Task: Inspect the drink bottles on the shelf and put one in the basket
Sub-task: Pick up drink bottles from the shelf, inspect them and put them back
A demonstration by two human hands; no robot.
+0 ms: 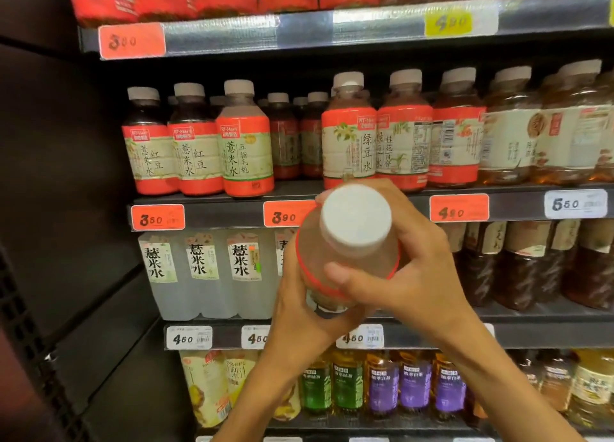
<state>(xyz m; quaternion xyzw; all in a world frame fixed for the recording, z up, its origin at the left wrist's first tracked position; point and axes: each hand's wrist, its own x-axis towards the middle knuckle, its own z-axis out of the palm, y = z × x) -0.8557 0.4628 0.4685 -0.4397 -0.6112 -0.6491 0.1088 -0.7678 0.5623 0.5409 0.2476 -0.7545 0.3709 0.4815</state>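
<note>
Fingers (428,215) of the right hand (422,268) curl round the far side of a drink bottle (349,262), with the thumb pressed on its near shoulder; the left hand (299,305) grips the same bottle from below and the left, its fingers wrapped round the body. Both hands hold the bottle in the air in front of the shelf (382,205), tilted so that its white cap (355,217) faces the camera. It has a pale, cloudy body with a red band of label at the shoulder.

Behind it, the middle shelf carries a row of upright bottles with red and cream labels (247,139) and white caps, darker drink on the left and amber on the far right. Red price tags (157,217) and one white tag (576,204) sit along the shelf edge. One level down stand clear bottles with bold black characters (199,272) on the left and dark brown bottles (531,265) on the right, above white price tags (189,337). On the lowest visible level are yellow, green and purple-labelled bottles (385,385). More red-labelled bottles stand on the top level. No basket is in view.
</note>
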